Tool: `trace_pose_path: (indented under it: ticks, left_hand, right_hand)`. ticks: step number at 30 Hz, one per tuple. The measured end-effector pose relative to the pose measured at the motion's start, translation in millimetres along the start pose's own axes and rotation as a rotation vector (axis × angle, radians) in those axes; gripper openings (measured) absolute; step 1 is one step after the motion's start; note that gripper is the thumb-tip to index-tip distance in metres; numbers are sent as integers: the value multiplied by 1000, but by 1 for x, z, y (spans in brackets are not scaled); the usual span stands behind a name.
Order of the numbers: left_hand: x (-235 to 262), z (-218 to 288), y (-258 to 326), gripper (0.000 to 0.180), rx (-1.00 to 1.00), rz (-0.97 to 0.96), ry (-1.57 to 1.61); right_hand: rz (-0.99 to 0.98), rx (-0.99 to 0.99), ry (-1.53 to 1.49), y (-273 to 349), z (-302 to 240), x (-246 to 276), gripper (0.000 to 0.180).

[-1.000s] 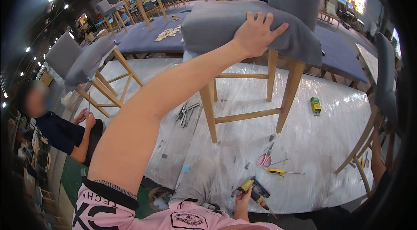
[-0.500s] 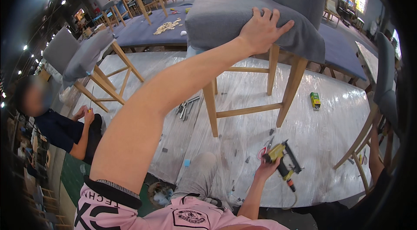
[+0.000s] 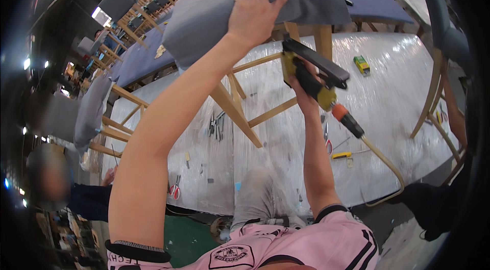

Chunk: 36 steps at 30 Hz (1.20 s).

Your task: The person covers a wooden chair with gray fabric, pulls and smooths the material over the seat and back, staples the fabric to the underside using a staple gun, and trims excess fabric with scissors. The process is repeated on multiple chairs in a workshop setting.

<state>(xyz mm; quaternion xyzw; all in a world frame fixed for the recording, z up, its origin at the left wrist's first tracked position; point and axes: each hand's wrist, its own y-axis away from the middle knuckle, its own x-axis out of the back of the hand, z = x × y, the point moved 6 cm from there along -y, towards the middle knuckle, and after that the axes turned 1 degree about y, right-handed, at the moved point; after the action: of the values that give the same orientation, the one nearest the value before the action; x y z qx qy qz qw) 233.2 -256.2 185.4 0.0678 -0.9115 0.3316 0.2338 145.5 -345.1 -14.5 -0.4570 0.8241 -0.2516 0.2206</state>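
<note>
A grey upholstered chair seat (image 3: 214, 10), rounded and soft on pale wooden legs, is pressed from above by the left hand (image 3: 255, 12), fingers spread flat. A yellow-and-black pneumatic stapler (image 3: 311, 68) is gripped tightly by the right hand (image 3: 306, 89), its nose held under the seat's front edge, above the plastic-covered floor (image 3: 398, 96).

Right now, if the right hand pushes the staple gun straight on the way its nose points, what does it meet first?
Most likely the underside edge of the grey chair seat, beside the wooden leg; depth is unclear. The right hand holds the staple gun.
</note>
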Motion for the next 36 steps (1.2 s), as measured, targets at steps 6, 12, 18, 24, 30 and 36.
trace_pose_path:
  ticks: [6,12,18,24,30,36]
  left_hand:
    - [-5,2,-1,101,-6,2,-64]
    - [-6,-1,-3,88,10,-50,-14]
    - [-8,-2,-4,83,20,-52,-18]
    - [-8,-3,-3,84,30,-54,-33]
    - [-7,-2,-3,79,23,-51,-36]
    - [17,14,1,91,33,-62,0]
  right_hand:
    - [-48,-35,-40,-21,16,-20,53]
    - [-78,77,-82,-34,0,-30,57]
    - [-80,94,24,-41,-9,-25,51]
    - [-95,111,23,-44,-21,-26,44]
    - [-135,-8,-26,-44,-10,-24,49]
    - [-6,-177,-163,23,23,17,59]
